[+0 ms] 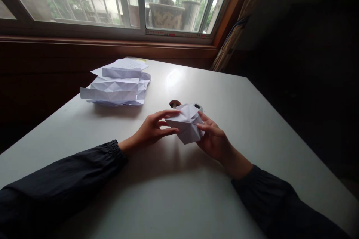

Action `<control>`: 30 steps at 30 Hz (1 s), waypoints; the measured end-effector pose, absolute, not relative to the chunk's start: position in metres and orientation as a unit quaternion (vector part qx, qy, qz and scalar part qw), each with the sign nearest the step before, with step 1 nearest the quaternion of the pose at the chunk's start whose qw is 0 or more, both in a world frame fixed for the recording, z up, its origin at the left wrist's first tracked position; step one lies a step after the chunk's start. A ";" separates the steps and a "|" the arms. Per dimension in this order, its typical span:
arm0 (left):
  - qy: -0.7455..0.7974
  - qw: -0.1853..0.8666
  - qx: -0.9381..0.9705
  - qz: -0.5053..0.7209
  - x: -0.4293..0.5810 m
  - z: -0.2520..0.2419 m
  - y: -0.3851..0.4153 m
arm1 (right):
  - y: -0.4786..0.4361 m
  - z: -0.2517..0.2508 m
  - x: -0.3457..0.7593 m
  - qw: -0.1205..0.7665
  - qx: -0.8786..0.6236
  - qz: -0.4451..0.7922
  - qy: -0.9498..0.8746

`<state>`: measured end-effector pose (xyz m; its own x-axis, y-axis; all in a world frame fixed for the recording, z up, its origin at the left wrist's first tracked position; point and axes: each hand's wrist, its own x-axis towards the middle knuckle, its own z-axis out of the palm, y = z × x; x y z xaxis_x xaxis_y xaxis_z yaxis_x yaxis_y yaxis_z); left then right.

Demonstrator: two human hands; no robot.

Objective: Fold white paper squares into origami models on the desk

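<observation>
A white folded-paper piece [188,124], angular with several pointed facets, is held up over the middle of the table. My left hand [153,129] takes its left side, with the thumb below and the fingers along the upper edge. On the right, my right hand [214,136] grips the paper between thumb and fingers, which partly hides that edge. Farther back at the left lies a pile of creased, folded white paper sheets [114,86], touched by neither hand.
The white table [174,201] has a round hole [175,103] behind the paper, beside a pale round object [197,106], partly hidden. Beyond its far edge are a barred window [174,3] and a gathered curtain [232,41].
</observation>
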<state>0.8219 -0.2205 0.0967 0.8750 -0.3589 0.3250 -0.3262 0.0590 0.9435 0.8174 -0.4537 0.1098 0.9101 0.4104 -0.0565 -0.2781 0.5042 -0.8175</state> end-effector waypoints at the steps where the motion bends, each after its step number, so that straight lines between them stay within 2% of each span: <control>1: -0.259 0.678 0.688 -0.007 0.822 0.098 -0.220 | -0.455 0.110 0.818 0.867 -0.452 0.202 -0.066; 7: -0.245 0.694 0.677 -0.002 0.822 0.100 -0.220 | -0.453 0.122 0.812 0.863 -0.433 0.241 -0.098; 14: -0.164 0.756 0.634 -0.010 0.821 0.101 -0.226 | -0.449 0.132 0.804 0.843 -0.498 0.167 -0.118; 18: -0.102 0.765 0.635 0.032 0.822 0.106 -0.230 | -0.444 0.121 0.808 0.843 -0.514 0.117 -0.109; 22: -0.051 0.778 0.626 0.020 0.821 0.107 -0.233 | -0.437 0.107 0.810 0.821 -0.557 0.089 -0.089; 26: -0.059 0.786 0.615 -0.009 0.820 0.106 -0.236 | -0.432 0.101 0.810 0.774 -0.619 0.086 -0.095; 30: -0.102 0.738 0.668 0.001 0.820 0.106 -0.236 | -0.430 0.099 0.812 0.771 -0.627 0.078 -0.079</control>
<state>0.8198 -0.2361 0.1060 0.9792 -0.1349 0.1514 -0.1372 0.1086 0.9846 0.8118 -0.4301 0.0986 0.9753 0.2196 0.0236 -0.0215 0.2003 -0.9795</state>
